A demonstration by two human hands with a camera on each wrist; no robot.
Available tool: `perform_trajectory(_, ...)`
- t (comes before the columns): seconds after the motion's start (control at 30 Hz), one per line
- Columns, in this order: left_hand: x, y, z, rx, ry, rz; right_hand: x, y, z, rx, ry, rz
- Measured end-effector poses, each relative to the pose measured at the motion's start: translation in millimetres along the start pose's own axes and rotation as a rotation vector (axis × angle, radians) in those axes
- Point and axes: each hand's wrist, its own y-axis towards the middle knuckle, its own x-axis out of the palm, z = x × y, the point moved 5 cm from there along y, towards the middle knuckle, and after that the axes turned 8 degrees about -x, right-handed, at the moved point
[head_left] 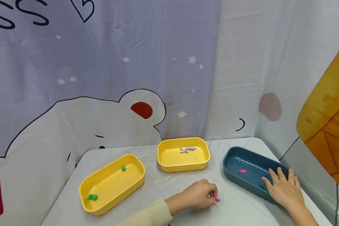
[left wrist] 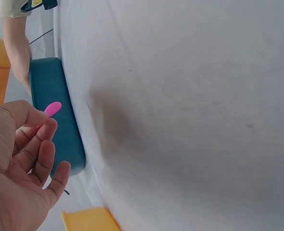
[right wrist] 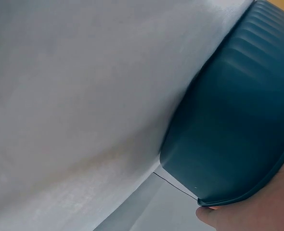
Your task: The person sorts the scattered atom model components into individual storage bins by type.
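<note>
My left hand [head_left: 199, 194] pinches a small pink spoon-shaped piece [left wrist: 53, 109] between thumb and index finger, its rounded end sticking out past the fingertips. In the head view this hand is low over the table, left of a dark blue tray [head_left: 244, 182]. A similar pink piece [head_left: 242, 171] lies inside that tray. On the tray's right end rests my right hand [head_left: 288, 190], its fingers spread and fairly straight over the rim. The right wrist view shows the tray's outer wall [right wrist: 228, 115] and only part of that hand, at the rim.
A yellow tray [head_left: 115, 196] at the left holds green beads [head_left: 93, 197]. Another yellow tray [head_left: 183, 168], at the back middle, holds several thin purple sticks [head_left: 188, 150]. White cloth covers the table [head_left: 152, 185], and printed fabric [head_left: 101, 62] hangs behind and beside it.
</note>
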Motion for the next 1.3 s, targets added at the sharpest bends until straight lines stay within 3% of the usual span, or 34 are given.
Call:
perform_trajectory(0.27,-5.2,13.6,13.6,0.007,0.0,0.005,-1.4,-1.5,-1.0,-0.004,0.011,0.009)
perform_trajectory(0.6,-11.3,30.1,21.6,-0.007,-0.068,-0.007,-5.2,-1.4,-3.7,-0.03,0.019,0.018)
perform_trajectory(1.17,-27.6,56.5,25.6,0.005,-0.107,0.089,-3.3,-2.5,-2.6,-0.016,0.01,0.03)
perform_trajectory(1.3,-32.8,66.8,25.4,-0.022,-0.138,0.109,-4.1,-2.6,-3.1,-0.013,0.002,0.032)
